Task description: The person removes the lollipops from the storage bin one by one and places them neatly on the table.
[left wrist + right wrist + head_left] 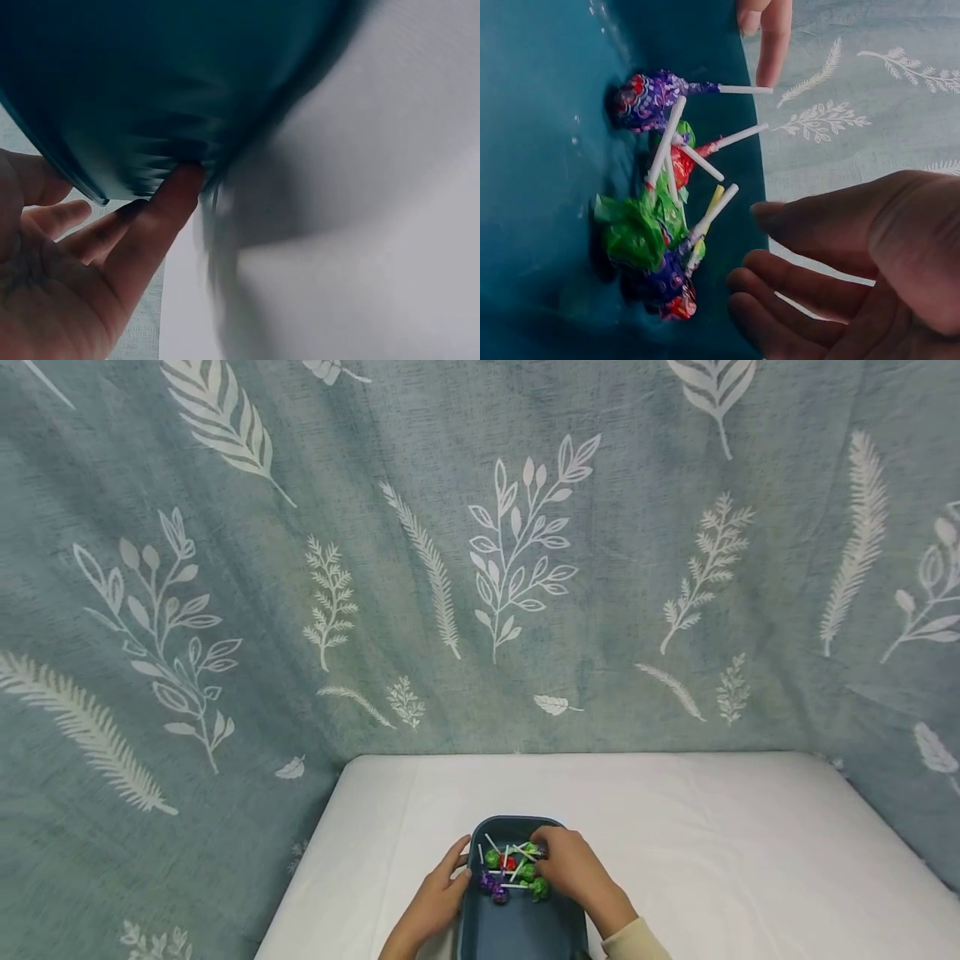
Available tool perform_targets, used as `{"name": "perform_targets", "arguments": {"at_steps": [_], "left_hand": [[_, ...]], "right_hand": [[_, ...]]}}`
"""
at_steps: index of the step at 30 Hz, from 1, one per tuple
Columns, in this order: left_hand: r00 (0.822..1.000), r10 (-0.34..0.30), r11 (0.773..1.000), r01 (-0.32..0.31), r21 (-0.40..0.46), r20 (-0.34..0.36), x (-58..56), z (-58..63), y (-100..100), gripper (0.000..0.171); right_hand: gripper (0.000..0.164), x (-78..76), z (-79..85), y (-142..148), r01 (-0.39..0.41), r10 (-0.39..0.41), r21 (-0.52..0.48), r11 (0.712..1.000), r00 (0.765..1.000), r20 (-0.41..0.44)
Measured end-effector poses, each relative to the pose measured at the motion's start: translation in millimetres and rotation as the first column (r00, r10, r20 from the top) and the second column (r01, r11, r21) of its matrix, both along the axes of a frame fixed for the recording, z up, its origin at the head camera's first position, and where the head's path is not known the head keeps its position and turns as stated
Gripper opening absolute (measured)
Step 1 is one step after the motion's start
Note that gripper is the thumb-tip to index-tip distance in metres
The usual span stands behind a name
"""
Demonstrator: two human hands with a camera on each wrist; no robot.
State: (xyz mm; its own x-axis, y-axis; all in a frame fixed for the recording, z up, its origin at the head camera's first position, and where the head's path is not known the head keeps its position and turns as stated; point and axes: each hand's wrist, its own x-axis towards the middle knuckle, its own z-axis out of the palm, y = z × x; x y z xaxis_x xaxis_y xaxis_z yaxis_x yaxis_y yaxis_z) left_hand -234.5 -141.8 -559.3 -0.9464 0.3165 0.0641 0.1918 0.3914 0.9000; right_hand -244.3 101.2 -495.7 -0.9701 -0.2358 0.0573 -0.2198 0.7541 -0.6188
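A dark blue plastic tub [521, 931] holds several wrapped lollipops with white sticks. Purple lollipops [495, 890] lie at the left of the pile, a red one [507, 864] in its middle and green ones [538, 888] toward the right. My left hand [433, 897] grips the tub's left side, its fingers against the outer wall in the left wrist view. Over the tub's far right part reaches my right hand [576, 867]. In the right wrist view its thumb and fingers are apart beside the lollipop sticks [712, 210], with nothing between them.
Beneath the tub is a white-covered table [712, 852], its far edge against a grey-green curtain [600, 693] with white leaf prints. The curtain also runs along the left and right sides.
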Motion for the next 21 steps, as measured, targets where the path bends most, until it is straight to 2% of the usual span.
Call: {"name": "perform_targets", "arguments": {"at_steps": [4, 14, 21], "left_hand": [[1.0, -0.002, 1.0, 0.002, 0.008, 0.003, -1.3, 1.4, 2, 0.054], [0.999, 0.04, 0.999, -0.04, 0.021, -0.003, -3.2, 0.5, 4, 0.054], [0.995, 0.079, 0.997, -0.079, 0.002, -0.067, -1.1, 0.9, 8, 0.049]], "right_hand": [[0.024, -0.2, -0.7, -2, 0.004, -0.004, 0.036, 0.999, 1.0, 0.004], [0.019, -3.5, -13.0, -7, -0.052, 0.057, 0.09, 0.995, 0.997, -0.048], [0.032, -3.7, -18.1, -9, -0.093, 0.101, 0.115, 0.989, 0.993, -0.067]]}}
